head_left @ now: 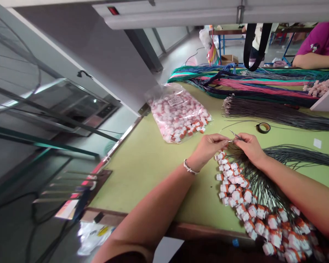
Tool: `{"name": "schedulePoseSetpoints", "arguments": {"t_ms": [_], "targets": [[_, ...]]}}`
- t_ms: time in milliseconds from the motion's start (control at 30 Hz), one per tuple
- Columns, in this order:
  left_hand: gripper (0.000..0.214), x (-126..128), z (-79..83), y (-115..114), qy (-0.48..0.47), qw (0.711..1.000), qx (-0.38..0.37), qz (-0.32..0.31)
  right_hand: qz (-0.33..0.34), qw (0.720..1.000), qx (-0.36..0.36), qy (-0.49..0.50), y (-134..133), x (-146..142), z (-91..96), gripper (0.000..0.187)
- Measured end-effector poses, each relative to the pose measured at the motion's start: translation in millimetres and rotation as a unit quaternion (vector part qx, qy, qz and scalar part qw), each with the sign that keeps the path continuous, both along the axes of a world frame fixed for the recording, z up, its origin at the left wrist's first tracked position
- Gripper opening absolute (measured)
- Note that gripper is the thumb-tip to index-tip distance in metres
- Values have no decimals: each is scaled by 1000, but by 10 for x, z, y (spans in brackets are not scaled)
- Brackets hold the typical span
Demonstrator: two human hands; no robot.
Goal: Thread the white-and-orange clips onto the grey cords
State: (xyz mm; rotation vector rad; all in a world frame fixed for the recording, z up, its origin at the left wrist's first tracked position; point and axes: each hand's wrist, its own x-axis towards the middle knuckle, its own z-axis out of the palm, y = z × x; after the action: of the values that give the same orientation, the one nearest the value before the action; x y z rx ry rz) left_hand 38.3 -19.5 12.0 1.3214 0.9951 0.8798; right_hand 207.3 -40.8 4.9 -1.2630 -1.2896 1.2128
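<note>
My left hand (208, 149) is closed in a pinch, thumb and forefinger together. What sits inside that pinch is mostly hidden. A thin bright metal terminal (230, 141) shows between the fingertips of both hands. Dark wires (239, 137) with metal ends are gripped by my right hand (250, 149), its fingers closed. Just below the hands, a long cluster of white-and-orange connectors (237, 195) on dark wires runs down to the table's front edge, partly under my right forearm.
A clear plastic bag (178, 109) of connectors lies left of centre. Bundles of dark wires (279, 113) and coloured wires (244, 84) stretch across the back. A tape roll (263, 127) rests on the green table (142, 164). Another person's arm (315, 60) is at far right.
</note>
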Motion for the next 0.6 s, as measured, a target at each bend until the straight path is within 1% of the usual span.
{"name": "schedulePoseSetpoints", "arguments": {"t_ms": [100, 200, 400, 467, 600], "targets": [[20, 18, -25, -4, -26, 999, -43, 6, 3, 1000, -19, 11, -8, 12, 10, 23], [21, 34, -27, -14, -17, 999, -45, 23, -2, 1000, -23, -1, -17, 9, 25, 27], [28, 43, -20, -20, -20, 997, -53, 48, -18, 996, 55, -63, -21, -33, 21, 15], [27, 44, -11, -21, -19, 998, -45, 44, -18, 995, 60, -84, -21, -38, 17, 12], [26, 29, -7, -21, -21, 998, -49, 28, -35, 996, 49, -70, -18, -31, 31, 12]]}}
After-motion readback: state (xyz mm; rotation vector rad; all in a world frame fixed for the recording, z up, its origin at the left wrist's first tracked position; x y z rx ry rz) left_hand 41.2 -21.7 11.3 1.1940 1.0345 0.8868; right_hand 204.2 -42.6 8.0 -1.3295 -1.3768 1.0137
